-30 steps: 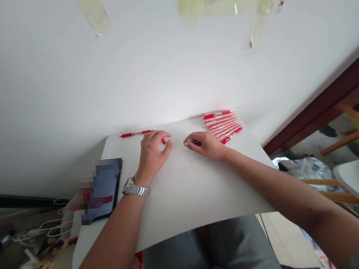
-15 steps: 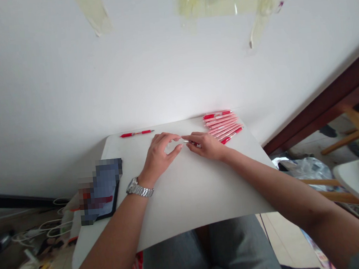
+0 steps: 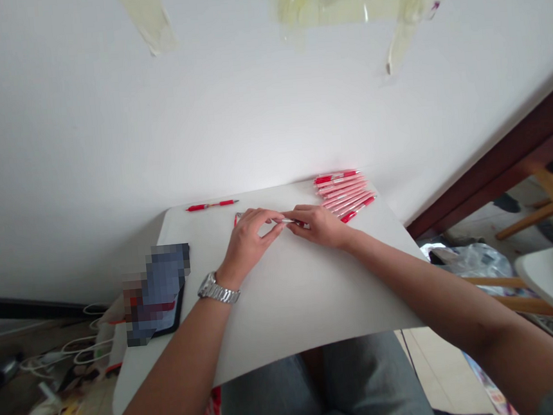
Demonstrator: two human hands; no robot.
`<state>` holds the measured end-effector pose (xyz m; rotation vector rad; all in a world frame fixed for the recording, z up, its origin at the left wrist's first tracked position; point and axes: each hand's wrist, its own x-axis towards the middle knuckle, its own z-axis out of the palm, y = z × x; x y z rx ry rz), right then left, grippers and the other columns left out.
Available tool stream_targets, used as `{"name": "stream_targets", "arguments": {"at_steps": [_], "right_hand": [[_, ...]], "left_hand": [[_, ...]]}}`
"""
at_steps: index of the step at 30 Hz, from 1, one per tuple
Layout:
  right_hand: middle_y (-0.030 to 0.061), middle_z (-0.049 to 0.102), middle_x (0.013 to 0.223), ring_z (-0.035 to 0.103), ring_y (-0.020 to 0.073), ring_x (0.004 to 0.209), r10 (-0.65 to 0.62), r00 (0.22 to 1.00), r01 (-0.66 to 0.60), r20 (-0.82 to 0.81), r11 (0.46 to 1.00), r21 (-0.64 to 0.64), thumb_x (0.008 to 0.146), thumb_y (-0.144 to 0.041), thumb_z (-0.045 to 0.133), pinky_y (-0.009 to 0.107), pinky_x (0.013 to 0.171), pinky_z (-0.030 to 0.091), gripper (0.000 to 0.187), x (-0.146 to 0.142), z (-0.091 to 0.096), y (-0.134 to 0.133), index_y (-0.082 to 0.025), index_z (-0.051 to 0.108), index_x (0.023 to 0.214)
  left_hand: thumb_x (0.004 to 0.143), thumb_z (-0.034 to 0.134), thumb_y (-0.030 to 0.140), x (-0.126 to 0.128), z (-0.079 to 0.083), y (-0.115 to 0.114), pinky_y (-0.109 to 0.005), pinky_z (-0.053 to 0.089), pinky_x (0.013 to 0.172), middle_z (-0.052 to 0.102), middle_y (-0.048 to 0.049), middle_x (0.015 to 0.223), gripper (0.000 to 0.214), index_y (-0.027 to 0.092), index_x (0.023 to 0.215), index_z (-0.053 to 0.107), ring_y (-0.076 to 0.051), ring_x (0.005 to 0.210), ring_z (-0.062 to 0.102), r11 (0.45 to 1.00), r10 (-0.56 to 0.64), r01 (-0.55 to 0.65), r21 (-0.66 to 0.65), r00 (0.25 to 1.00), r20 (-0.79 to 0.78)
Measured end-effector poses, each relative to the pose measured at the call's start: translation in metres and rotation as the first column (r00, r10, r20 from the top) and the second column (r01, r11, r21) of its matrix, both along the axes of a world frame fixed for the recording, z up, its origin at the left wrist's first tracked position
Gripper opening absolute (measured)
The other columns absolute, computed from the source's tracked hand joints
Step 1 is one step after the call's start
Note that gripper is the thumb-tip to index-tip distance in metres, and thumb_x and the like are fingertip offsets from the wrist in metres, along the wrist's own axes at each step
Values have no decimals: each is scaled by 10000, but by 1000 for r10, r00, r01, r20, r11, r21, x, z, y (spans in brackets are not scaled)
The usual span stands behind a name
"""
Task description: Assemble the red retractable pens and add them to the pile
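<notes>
A pen point(image 3: 288, 220) with a pale, shiny end and some red on it spans the gap between my hands above the white table point(image 3: 307, 289). My right hand point(image 3: 317, 223) is closed around its right part, so most of the barrel is hidden. On the other side, my left hand point(image 3: 253, 234) pinches the pale end between thumb and fingertips. Just behind my left hand, a small red and dark item point(image 3: 237, 219) shows in part; its kind is hidden. One red pen point(image 3: 212, 205) lies alone at the back left. Several red pens point(image 3: 346, 195) lie side by side behind my right hand.
A dark phone or tablet point(image 3: 161, 295), partly blurred out, rests on the table's left side. The white wall point(image 3: 229, 108) rises directly behind the table. Cables point(image 3: 83, 347) hang at the left, and a wooden chair point(image 3: 551, 196) stands at the right.
My left hand has closed its thumb and fingers onto the pen's pale end. A small red and dark item now shows behind that hand. My right hand has barely moved.
</notes>
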<state>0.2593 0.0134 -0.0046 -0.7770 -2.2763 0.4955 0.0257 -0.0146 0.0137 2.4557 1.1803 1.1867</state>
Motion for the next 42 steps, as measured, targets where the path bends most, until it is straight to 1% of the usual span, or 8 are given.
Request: {"name": "stream_targets", "arguments": {"at_steps": [7, 12, 17, 25, 28, 35, 38, 42], "right_hand": [[62, 715, 929, 657, 163, 792, -16, 1000, 16, -25, 1000, 4, 1064, -307, 623, 277, 747, 507, 278, 0, 1, 0, -203, 773, 1273], [78, 751, 1008, 686, 168, 820, -129, 988, 127, -85, 992, -23, 1039, -356, 670, 297, 787, 545, 281, 4, -3, 6, -190, 763, 1245], [68, 743, 981, 659, 161, 778, -227, 967, 227, -119, 974, -9, 1034, -345, 667, 301, 774, 554, 228, 5, -6, 11, -202, 769, 1180], [45, 709, 944, 651, 148, 740, -325, 939, 326, -110, 945, -14, 1017, -292, 699, 293, 752, 532, 193, 6, -4, 11, -197, 764, 1171], [51, 709, 959, 646, 149, 741, -335, 939, 335, -81, 942, -7, 1031, -306, 691, 291, 757, 529, 208, 8, -4, 12, -206, 769, 1196], [83, 700, 1002, 646, 168, 763, -291, 956, 292, -38, 955, 50, 1074, -335, 642, 307, 762, 525, 236, 12, -4, 14, -210, 792, 1206], [85, 691, 997, 650, 181, 789, -305, 952, 305, -9, 948, 86, 1090, -360, 617, 309, 757, 516, 252, 15, -5, 16, -222, 793, 1205], [77, 681, 951, 639, 187, 800, -336, 941, 327, 32, 931, 164, 1086, -340, 630, 299, 728, 473, 230, 18, -6, 20, -225, 806, 1180]], "left_hand": [[1000, 720, 235, 0, 3, -2, -364, 538, 910, 769, -1, 1004, 57, 247, 1052, 702, -197, 916, 668, 1000, 14, -14, 0, 1000, -4], [1002, 699, 240, -4, 2, 1, -360, 546, 893, 763, -4, 999, 47, 248, 1047, 704, -195, 904, 673, 994, 110, -110, -3, 994, 24], [1000, 692, 258, -10, -2, 6, -370, 541, 878, 766, -5, 986, 42, 246, 1038, 706, -202, 894, 678, 980, 196, -195, -23, 980, 36], [1003, 685, 279, -10, -5, 6, -374, 539, 894, 771, -4, 1002, 46, 256, 1037, 705, -206, 906, 686, 974, 217, -215, -65, 976, 21], [999, 685, 277, -10, -5, 6, -370, 536, 891, 771, -1, 1006, 42, 257, 1032, 703, -207, 915, 683, 974, 215, -213, -81, 977, 15], [1015, 646, 281, -11, -5, 6, -391, 533, 900, 761, -22, 1023, 58, 257, 1043, 691, -222, 927, 675, 975, 203, -204, -92, 979, -21], [1004, 659, 272, -13, -6, 7, -408, 536, 928, 747, -32, 1046, 73, 254, 1069, 688, -229, 937, 674, 973, 213, -216, -86, 976, -40], [968, 695, 222, -15, -8, 9, -439, 532, 976, 713, -48, 1060, 139, 252, 1103, 703, -253, 989, 655, 968, 233, -241, -66, 966, -107]]}}
